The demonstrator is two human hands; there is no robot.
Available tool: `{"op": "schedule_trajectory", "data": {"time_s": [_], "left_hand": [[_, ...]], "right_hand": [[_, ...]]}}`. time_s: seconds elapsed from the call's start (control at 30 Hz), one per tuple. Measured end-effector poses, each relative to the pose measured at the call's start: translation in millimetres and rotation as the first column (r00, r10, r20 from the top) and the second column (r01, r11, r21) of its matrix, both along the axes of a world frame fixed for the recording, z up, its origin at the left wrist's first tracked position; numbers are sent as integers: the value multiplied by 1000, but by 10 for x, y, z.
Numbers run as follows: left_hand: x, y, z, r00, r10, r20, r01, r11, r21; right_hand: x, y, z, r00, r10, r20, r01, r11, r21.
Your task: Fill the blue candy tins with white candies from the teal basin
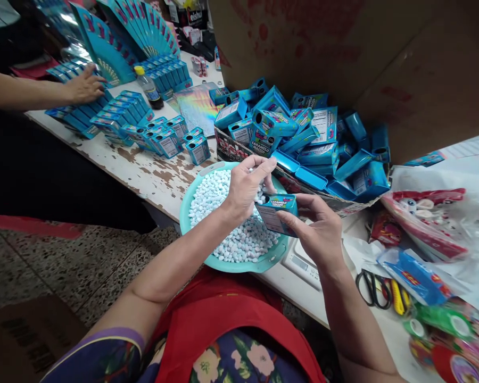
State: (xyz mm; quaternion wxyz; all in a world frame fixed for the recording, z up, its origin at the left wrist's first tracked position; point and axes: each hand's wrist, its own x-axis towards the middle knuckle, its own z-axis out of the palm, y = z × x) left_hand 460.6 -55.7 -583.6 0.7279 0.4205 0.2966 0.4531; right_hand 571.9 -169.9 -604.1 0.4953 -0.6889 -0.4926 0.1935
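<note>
Over a turquoise basin (pixel 186 210) full of small white candies (pixel 239 246), my right hand (pixel 321 226) grips a small blue candy box (pixel 277 213) printed "Caramelo Macizo", tilted with its top toward my left hand. My left hand (pixel 243 189) is closed just above the box top, its fingers bunched around a few white candies. Part of the box's opening is hidden by those fingers. Behind the basin, a cardboard carton (pixel 233 151) is heaped with loose blue boxes (pixel 275 122).
Rows of blue boxes (pixel 167 141) and a dark drink bottle (pixel 149 88) stand left. A co-worker's hand (pixel 85 85) rests on more boxes. A white scale (pixel 301 266) sits beside the basin; scissors (pixel 373 290), a yellow cutter (pixel 399 298) and tape rolls (pixel 443 319) lie right.
</note>
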Motion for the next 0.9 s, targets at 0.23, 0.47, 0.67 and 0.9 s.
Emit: {"op": "schedule_trajectory", "data": {"time_s": [0.23,0.47,0.67,0.9], "left_hand": [[33,28,0,1000,-16,-7,16,998,-55],[80,13,9,1000,-11,14,12,997,-81],[90,-1,15,999,-42,-23,43,999,6],[104,-71,101,998,-46,35,49,993,-106]], "right_hand": [[-40,-9,-33,1000,14,-11,-14,1000,8],[-22,-12,-22,998,-41,47,39,998,40],[0,-4,-19,998,-45,35,43,998,53],[13,-42,-85,998,-57,-40,60,995,74]]}}
